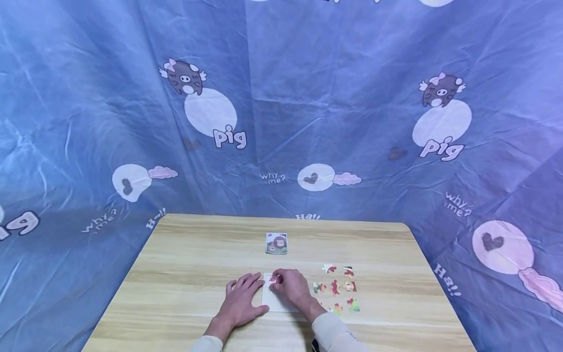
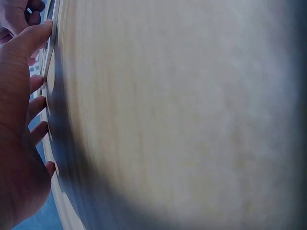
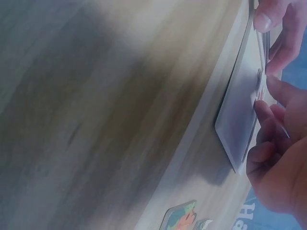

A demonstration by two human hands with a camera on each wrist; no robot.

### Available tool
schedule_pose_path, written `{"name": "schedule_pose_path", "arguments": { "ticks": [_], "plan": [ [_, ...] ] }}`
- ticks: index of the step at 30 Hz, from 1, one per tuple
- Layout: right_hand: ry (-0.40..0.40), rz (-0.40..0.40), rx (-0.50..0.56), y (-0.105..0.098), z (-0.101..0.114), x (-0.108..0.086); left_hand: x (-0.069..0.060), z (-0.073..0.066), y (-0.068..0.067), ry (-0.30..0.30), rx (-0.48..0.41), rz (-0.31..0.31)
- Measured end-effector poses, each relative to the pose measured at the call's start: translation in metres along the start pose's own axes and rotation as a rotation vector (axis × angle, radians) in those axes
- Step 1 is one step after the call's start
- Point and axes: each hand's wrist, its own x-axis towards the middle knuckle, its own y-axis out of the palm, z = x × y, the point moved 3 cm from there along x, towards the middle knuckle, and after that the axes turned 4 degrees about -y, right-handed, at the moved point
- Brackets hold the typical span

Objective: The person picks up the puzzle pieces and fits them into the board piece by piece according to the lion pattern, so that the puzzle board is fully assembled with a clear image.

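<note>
A white puzzle board [image 1: 281, 306] lies flat on the table in the head view. My left hand [image 1: 242, 299] rests at its left side, fingers spread and thumb at the lower left edge; the left wrist view shows this hand [image 2: 19, 110] from the side. Over the upper left corner of the board, my right hand [image 1: 293, 289] pinches a pink-patterned jigsaw piece [image 1: 272, 279] between thumb and fingers. In the right wrist view that hand [image 3: 283, 143] is low against the board [image 3: 240, 115], its fingers partly hiding the piece.
Several loose jigsaw pieces [image 1: 335, 287] lie in rough rows right of the board. Behind the board is a small picture card [image 1: 276, 243] with a lion. The wooden table [image 1: 184, 259] ends at a blue patterned curtain [image 1: 281, 122].
</note>
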Motion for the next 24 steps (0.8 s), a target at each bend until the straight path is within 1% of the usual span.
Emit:
{"name": "schedule_pose_path", "arguments": {
  "ticks": [6,11,19,24],
  "plan": [
    [-0.013,0.038,-0.051,-0.0010,0.0025,-0.0003,-0.0001,0.0001,-0.0030,-0.003,-0.007,0.010],
    [-0.024,0.038,-0.078,0.0014,0.0033,0.0006,0.0003,0.0000,-0.0029,-0.008,-0.015,0.024],
    [-0.081,0.028,-0.063,0.0023,0.0061,0.0016,-0.0004,0.0001,-0.0054,0.002,-0.009,0.017],
    [-0.086,0.028,-0.044,0.0030,0.0074,0.0021,-0.0009,0.0008,-0.0065,0.001,-0.019,0.023]
  ]
}}
